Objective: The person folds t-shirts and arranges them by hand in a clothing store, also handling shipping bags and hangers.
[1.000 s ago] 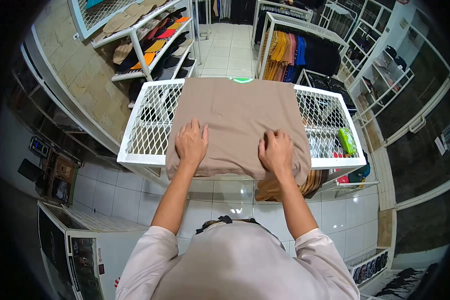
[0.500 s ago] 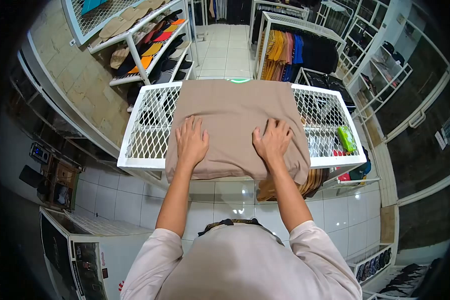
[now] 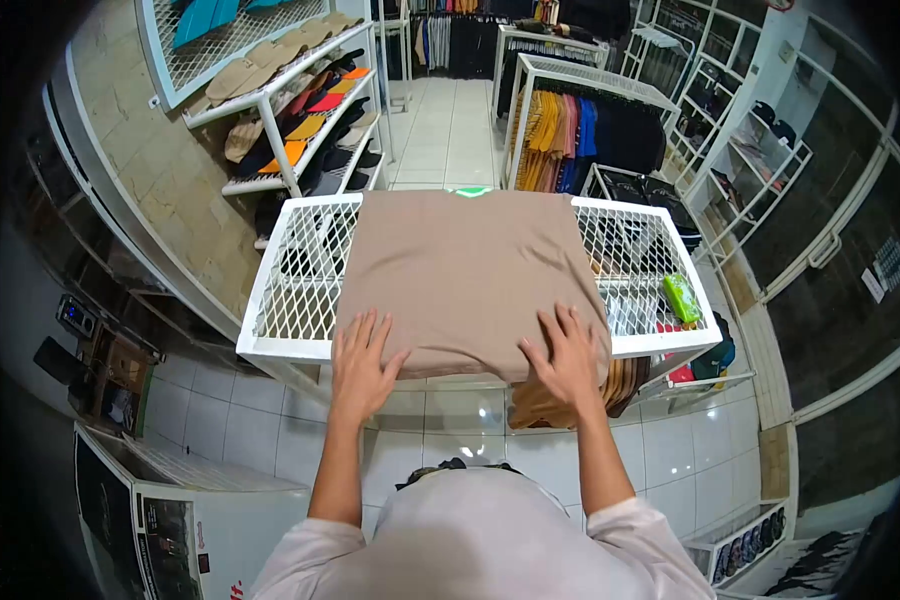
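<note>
A brown piece of fabric, seemingly a garment [image 3: 460, 270], lies spread across the middle of a white metal mesh table [image 3: 288, 345], with slight wrinkles near its front edge. My left hand [image 3: 363, 368] rests on the fabric's near left part, fingers stretched and apart. On the near right part lies my right hand [image 3: 567, 365], its fingers also spread flat. Neither hand grips anything. A small green and white item [image 3: 470, 191] peeks out at the fabric's far edge.
A green packet [image 3: 681, 298] lies on the table's right side. Brown clothes [image 3: 540, 405] hang below the front edge. Shelves with caps [image 3: 305, 130] stand at the far left, and a rack of colourful shirts [image 3: 555, 135] stands beyond the table.
Both hands have slid toward me over the fabric, from its middle to near its front edge. The fabric looks smoother in the middle. The camera view has tilted up slightly.
</note>
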`<state>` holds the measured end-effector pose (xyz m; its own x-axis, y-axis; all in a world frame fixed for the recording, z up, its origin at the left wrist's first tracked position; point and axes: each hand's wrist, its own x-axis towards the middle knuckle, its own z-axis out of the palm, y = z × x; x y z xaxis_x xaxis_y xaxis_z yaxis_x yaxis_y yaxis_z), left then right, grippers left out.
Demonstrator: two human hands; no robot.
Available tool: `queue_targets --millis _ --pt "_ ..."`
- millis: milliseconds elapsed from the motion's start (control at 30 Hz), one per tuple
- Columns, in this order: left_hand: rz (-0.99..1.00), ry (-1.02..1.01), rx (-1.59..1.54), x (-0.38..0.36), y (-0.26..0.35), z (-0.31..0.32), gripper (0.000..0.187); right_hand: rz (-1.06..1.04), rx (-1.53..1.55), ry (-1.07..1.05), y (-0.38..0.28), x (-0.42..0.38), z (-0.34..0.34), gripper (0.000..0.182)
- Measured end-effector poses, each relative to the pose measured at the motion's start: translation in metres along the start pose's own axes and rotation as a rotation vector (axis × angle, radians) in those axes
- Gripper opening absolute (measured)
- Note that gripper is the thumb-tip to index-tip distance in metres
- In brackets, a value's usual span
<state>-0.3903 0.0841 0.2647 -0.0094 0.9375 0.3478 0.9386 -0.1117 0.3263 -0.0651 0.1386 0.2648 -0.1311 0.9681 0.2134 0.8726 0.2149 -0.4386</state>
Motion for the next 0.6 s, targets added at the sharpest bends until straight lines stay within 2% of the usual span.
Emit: queue_targets --millis 67,200,267,300,333,433,467,533,567,600 --pt "0.034 0.033 -0.028 -0.018 -0.014 -0.004 0.053 -0.194 -0.067 0.152 0.016 -0.030 -0.012 0.053" --pt "0.072 0.163 -0.079 -0.033 -0.037 0.001 0.047 -0.252 -0.076 0.225 0.056 -0.046 -0.012 0.047" --pt "0.126 0.217 -0.143 -0.029 -0.039 0.000 0.040 -0.309 0.033 0.273 0.068 -0.041 -0.015 0.049" --pt "0.128 0.283 -0.174 -0.026 -0.038 0.000 0.030 -0.314 0.061 0.285 0.063 -0.039 -0.023 0.041" --pt "0.130 0.280 -0.173 -0.027 -0.035 -0.002 0.030 -0.310 0.062 0.285 0.059 -0.039 -0.030 0.041" --pt "0.101 0.256 -0.211 -0.032 -0.024 -0.020 0.019 -0.221 0.047 0.216 0.043 -0.049 -0.053 0.023" --pt "0.073 0.216 -0.198 -0.041 -0.018 -0.028 0.016 -0.219 0.046 0.212 0.041 -0.058 -0.060 0.023" --pt "0.034 0.180 -0.188 -0.057 -0.009 -0.041 0.012 -0.032 0.060 0.016 0.039 -0.075 -0.075 0.019" --pt "0.006 0.116 -0.208 -0.066 -0.006 -0.047 0.012 -0.037 0.058 0.012 0.037 -0.083 -0.082 0.019" --pt "-0.023 0.052 -0.228 -0.073 -0.004 -0.051 0.012 0.052 0.136 -0.081 0.035 -0.090 -0.089 0.017"
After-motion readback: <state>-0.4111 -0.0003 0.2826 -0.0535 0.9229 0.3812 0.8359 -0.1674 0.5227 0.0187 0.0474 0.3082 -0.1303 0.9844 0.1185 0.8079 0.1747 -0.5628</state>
